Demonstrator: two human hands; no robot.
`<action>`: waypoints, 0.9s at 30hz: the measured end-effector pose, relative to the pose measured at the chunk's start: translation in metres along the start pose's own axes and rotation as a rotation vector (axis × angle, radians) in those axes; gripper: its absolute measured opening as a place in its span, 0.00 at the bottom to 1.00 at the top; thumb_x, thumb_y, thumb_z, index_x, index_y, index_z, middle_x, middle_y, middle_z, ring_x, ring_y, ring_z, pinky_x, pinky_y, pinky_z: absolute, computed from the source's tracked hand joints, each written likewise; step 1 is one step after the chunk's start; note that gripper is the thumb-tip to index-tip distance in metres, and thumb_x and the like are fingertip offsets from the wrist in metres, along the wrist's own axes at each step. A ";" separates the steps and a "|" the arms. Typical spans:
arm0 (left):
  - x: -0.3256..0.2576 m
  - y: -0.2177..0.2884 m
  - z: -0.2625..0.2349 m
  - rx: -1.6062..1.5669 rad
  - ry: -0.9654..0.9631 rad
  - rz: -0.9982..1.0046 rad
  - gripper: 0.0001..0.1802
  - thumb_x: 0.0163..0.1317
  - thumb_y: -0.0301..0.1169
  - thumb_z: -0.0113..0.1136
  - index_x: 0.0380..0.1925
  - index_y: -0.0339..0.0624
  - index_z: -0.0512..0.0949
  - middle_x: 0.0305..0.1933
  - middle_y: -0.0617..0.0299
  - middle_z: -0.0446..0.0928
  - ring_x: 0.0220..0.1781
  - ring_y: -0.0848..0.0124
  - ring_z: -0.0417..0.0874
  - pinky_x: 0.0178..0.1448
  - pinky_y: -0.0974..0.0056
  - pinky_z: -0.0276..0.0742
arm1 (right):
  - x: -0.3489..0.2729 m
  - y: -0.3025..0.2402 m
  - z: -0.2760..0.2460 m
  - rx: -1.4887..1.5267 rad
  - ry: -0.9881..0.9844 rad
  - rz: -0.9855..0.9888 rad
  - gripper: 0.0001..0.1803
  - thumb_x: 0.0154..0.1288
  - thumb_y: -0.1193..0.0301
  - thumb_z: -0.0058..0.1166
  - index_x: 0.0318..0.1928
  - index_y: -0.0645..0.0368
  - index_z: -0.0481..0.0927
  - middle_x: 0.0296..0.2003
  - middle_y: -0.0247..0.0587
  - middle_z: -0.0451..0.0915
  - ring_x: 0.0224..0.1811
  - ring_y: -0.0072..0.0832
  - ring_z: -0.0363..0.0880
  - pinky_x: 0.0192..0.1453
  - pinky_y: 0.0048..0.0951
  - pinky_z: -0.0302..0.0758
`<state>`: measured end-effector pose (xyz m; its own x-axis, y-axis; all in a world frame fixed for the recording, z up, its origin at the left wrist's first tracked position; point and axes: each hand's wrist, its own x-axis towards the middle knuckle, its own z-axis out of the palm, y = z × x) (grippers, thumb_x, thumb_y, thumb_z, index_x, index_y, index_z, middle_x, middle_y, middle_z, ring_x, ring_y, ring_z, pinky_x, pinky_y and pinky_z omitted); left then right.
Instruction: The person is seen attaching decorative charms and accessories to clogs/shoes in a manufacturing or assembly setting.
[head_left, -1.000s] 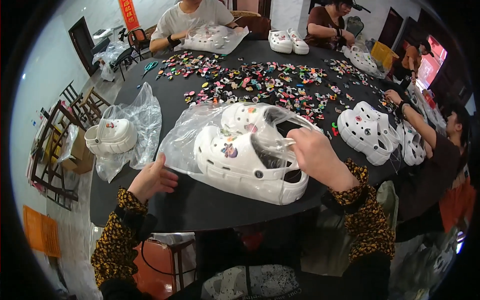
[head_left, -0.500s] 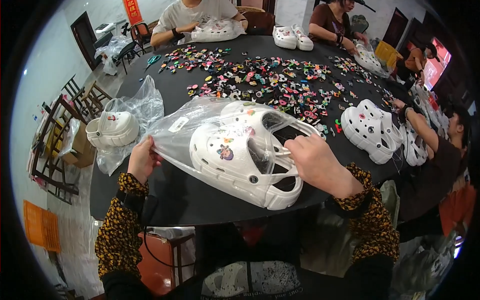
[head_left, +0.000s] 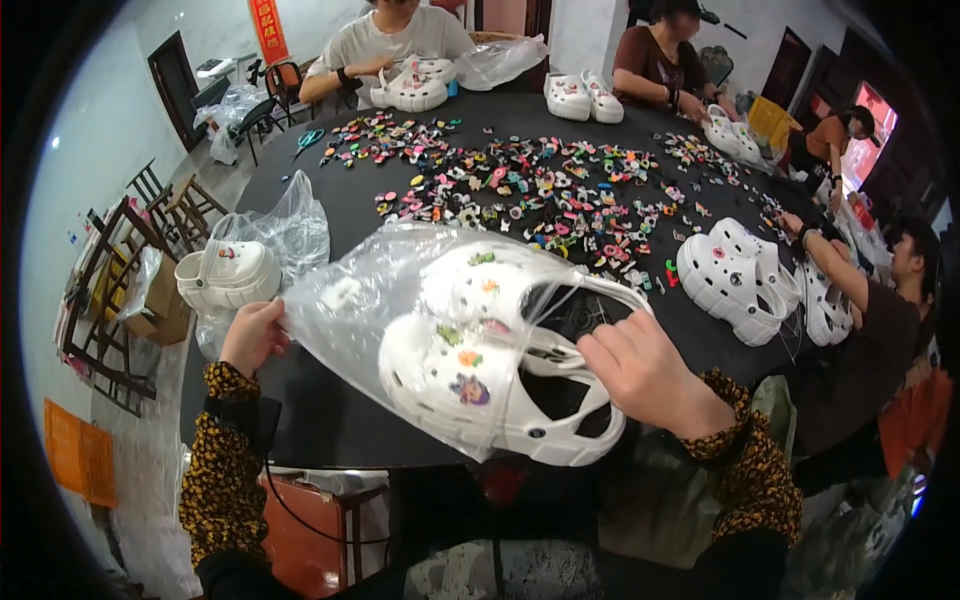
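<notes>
A pair of white clogs (head_left: 500,385) with small coloured charms sits partly inside a clear plastic bag (head_left: 370,300), lifted above the near edge of the black round table (head_left: 330,420). My left hand (head_left: 252,335) pinches the bag's left corner. My right hand (head_left: 645,370) grips the bag's open mouth and the clogs' heel end at the right. Both sleeves are leopard-patterned.
Another white clog pair (head_left: 226,275) lies in a clear bag at the table's left edge. Several coloured charms (head_left: 540,190) are scattered across the middle. More white clogs (head_left: 735,280) lie at right, where other people work; two more people sit at the far side. Chairs stand at left.
The bagged clogs have been lifted off the table and drawn toward me. My left hand moved up from the table edge and took hold of the bag's corner.
</notes>
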<state>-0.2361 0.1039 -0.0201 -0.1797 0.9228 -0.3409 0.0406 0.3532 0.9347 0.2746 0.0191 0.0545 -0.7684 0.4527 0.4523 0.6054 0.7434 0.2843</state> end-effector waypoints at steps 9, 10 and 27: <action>-0.021 0.051 0.082 0.772 -0.106 0.793 0.21 0.68 0.30 0.55 0.59 0.36 0.70 0.65 0.51 0.68 0.66 0.58 0.70 0.64 0.59 0.70 | 0.003 -0.009 -0.008 -0.116 0.107 -0.171 0.12 0.50 0.73 0.53 0.37 0.65 0.77 0.27 0.38 0.69 0.25 0.27 0.65 0.33 0.29 0.63; -0.019 0.057 0.092 0.833 -0.142 0.896 0.22 0.68 0.30 0.55 0.60 0.36 0.69 0.67 0.49 0.65 0.68 0.56 0.68 0.65 0.59 0.69 | 0.004 -0.011 -0.012 -0.110 0.105 -0.181 0.13 0.51 0.73 0.53 0.38 0.65 0.77 0.29 0.40 0.72 0.25 0.27 0.66 0.35 0.29 0.65; -0.006 0.066 0.128 0.815 -0.044 1.128 0.18 0.72 0.36 0.52 0.27 0.33 0.72 0.22 0.42 0.71 0.24 0.45 0.72 0.29 0.54 0.68 | -0.011 -0.020 -0.030 -0.145 -0.001 -0.135 0.13 0.54 0.73 0.56 0.41 0.65 0.78 0.35 0.43 0.77 0.30 0.30 0.73 0.43 0.34 0.72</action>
<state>-0.1063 0.1411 0.0304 0.3634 0.7651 0.5315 0.6988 -0.6012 0.3877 0.2775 -0.0155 0.0696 -0.8448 0.3542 0.4011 0.5203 0.7188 0.4612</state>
